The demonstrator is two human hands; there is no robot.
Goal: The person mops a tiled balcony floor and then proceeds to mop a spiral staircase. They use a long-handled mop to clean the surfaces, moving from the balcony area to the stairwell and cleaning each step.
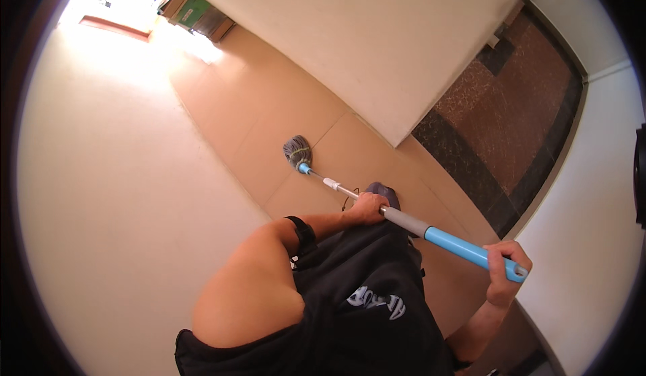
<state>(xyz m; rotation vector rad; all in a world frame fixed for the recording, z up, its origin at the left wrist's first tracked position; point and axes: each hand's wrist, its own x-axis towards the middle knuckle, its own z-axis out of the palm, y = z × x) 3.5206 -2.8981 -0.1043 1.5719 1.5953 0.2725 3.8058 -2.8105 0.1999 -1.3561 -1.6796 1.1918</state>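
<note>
A person in a black sleeveless top [367, 295] grips a mop [407, 222] with both hands in a tan-tiled passage between pale walls. The right hand [508, 268] is closed around the blue handle [464, 247] close to its end, whose tip pokes out past the fingers. The left hand [370, 208], farther down, is wrapped around the pole just beside the gray grip [404, 220], leaving the gray section and much of the blue one bare between the two hands. From the left hand, the metal pole slants forward and to the left to the gray, stringy mop head [297, 151], which lies well apart from both hands and appears to rest on the tile floor [259, 110]. A dark shoe [385, 191] shows just beyond the left hand, and a black band [304, 235] circles the left arm. Stacked boxes [196, 13], one green, stand by a wall near a bright opening, while dark red and black flooring [501, 100] stretches off to the right.
</note>
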